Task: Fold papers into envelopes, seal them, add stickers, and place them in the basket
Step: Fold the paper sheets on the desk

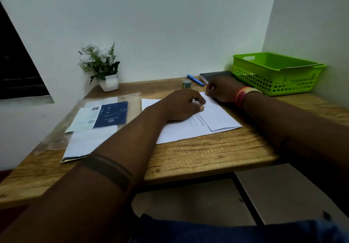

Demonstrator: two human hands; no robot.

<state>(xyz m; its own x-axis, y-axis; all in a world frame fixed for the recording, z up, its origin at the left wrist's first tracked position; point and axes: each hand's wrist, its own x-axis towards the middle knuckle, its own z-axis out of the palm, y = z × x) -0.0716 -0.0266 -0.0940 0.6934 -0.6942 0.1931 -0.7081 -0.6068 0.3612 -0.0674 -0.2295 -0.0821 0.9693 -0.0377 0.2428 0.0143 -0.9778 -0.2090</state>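
A white printed paper (181, 129) lies on the wooden desk (207, 154), its right part folded over into a flap (221, 118). My left hand (181, 105) rests on the sheet with curled fingers, thumb pressing near the fold. My right hand (222, 89) pinches the flap's far corner. The green plastic basket (275, 72) stands at the back right with a white envelope inside. A small glue stick (186, 83) stands upright just behind my hands.
At the left lies a clear plastic sleeve with white papers and a blue booklet (111, 115). A potted plant (102, 67) stands in the back left corner. A blue pen (195, 80) and a dark notebook (215, 75) lie near the wall.
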